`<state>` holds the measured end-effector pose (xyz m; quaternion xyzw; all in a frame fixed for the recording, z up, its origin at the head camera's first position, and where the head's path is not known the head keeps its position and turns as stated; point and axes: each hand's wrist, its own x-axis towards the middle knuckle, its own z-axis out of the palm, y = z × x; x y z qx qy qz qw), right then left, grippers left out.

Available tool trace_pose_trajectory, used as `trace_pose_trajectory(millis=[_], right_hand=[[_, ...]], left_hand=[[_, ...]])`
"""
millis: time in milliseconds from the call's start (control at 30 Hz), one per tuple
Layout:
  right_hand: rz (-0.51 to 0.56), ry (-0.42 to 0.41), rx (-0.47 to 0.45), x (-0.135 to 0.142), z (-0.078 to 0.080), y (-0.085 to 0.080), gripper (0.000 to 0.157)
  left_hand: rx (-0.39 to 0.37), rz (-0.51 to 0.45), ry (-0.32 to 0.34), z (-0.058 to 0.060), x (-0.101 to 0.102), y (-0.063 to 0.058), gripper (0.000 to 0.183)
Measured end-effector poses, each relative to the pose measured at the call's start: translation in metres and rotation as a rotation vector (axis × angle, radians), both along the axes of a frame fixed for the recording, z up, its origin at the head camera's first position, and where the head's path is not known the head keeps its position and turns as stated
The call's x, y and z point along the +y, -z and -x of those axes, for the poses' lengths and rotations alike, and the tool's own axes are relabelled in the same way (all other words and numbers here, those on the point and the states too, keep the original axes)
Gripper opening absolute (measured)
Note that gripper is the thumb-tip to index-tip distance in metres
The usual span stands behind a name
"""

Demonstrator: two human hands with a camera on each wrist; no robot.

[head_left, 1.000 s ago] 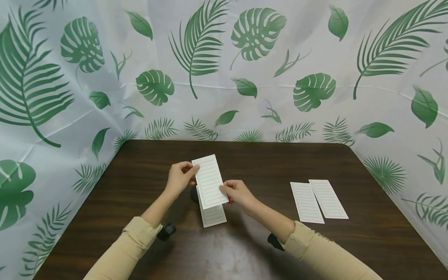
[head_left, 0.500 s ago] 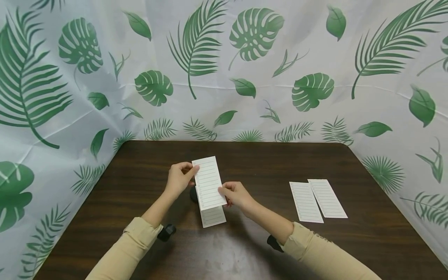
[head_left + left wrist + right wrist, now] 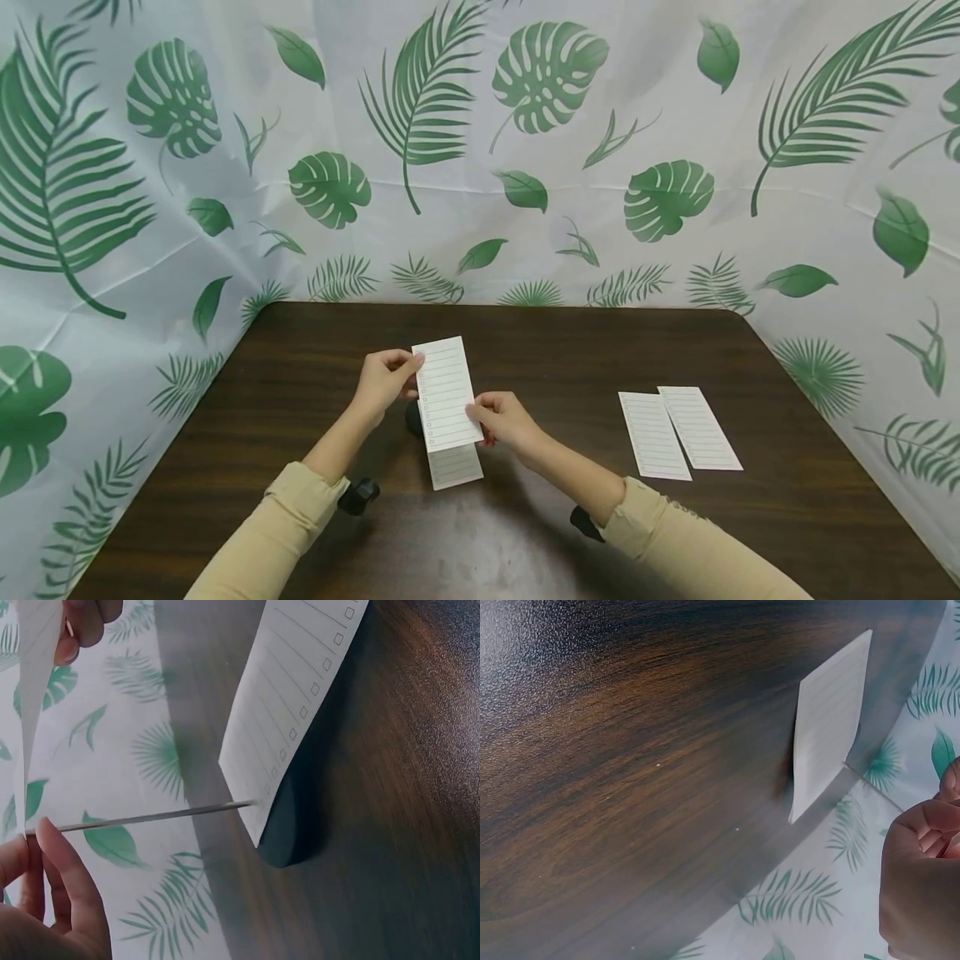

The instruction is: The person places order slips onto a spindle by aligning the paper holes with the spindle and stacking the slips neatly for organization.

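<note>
A white lined checklist slip [image 3: 448, 387] hangs between both hands above the table. My left hand [image 3: 381, 385] pinches its upper left edge between thumb and fingers; my right hand [image 3: 506, 419] pinches its lower right edge. Below it, a paper spike has a black base [image 3: 283, 844] and a thin metal rod [image 3: 161, 816]. Another lined slip [image 3: 281, 705] sits low on the rod, over the base. In the left wrist view, the rod's upper end reaches the held slip's edge, right at the left fingertips [image 3: 56, 844]. The right wrist view shows the lower slip [image 3: 831, 727] and the rod.
Two more lined slips, a nearer one [image 3: 655, 436] and a farther one [image 3: 701, 428], lie side by side on the right of the dark wood table [image 3: 540, 333]. A white curtain [image 3: 465, 217] with green leaves hangs behind and at both sides. Black wrist devices [image 3: 358, 496] are strapped on.
The held slip has sunk slightly, and its lower end has swung a little left. My right hand has shifted slightly left with it. Both hands keep their pinch.
</note>
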<state>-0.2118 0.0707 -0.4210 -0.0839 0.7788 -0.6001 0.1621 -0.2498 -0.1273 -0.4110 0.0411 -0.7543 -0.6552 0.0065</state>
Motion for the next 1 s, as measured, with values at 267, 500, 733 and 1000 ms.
trace_pose_trajectory(millis=[267,500,733,1000], right_hand=[[-0.032,-0.005,-0.036,-0.001,0.001,0.013,0.02],[-0.049,-0.003,-0.048,-0.001,0.002,0.022,0.019],[-0.095,-0.031,-0.053,0.0,0.002,0.031,0.02],[-0.116,-0.045,-0.06,0.002,0.003,0.039,0.021]], left_hand=[[0.026,0.098,-0.035,-0.002,0.001,0.018,0.021],[0.002,0.115,-0.028,0.0,0.001,0.032,0.018],[-0.061,0.151,-0.014,-0.001,-0.001,0.046,0.017],[-0.102,0.189,-0.043,-0.001,-0.001,0.054,0.016]])
